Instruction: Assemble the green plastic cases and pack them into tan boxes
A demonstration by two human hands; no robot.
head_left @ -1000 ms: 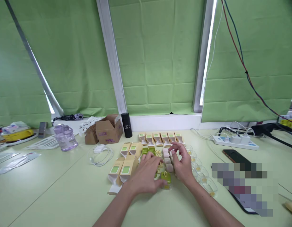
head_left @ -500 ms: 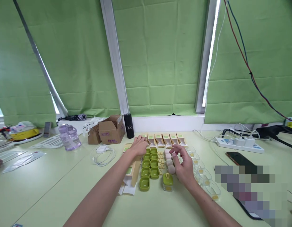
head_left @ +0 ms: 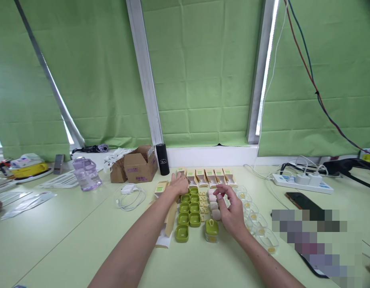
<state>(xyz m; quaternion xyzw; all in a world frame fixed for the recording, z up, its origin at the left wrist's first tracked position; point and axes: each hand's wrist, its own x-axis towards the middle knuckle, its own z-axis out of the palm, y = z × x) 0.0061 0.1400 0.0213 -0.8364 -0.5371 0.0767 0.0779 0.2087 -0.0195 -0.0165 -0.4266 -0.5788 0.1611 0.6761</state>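
Observation:
My left hand (head_left: 178, 185) is stretched over the far end of the rows of square green lids (head_left: 184, 219), near the small open cardboard boxes (head_left: 200, 178). Its fingertips are partly hidden, and whether they hold anything does not show. Above the pale pinkish rounded blocks (head_left: 215, 215), my right hand (head_left: 232, 210) hovers with loosely bent, parted fingers and nothing visible in them. Small yellow loop-shaped pieces (head_left: 203, 210) lie between lids and blocks. A clear container with a green lid (head_left: 211, 231) stands nearer me. Several clear containers (head_left: 267, 240) line the right side.
Flattened cartons (head_left: 164, 240) lie under my left forearm. Farther left are a white cable with adapter (head_left: 129, 189), a brown cardboard box (head_left: 141, 165), a black cylinder (head_left: 163, 159) and a purple bottle (head_left: 86, 175). At right are a power strip (head_left: 301, 182) and a phone (head_left: 305, 204).
My left hand has shifted slightly right, with its forearm moving right too. The cartons beneath that arm have changed position a little. My right hand stays nearly in place.

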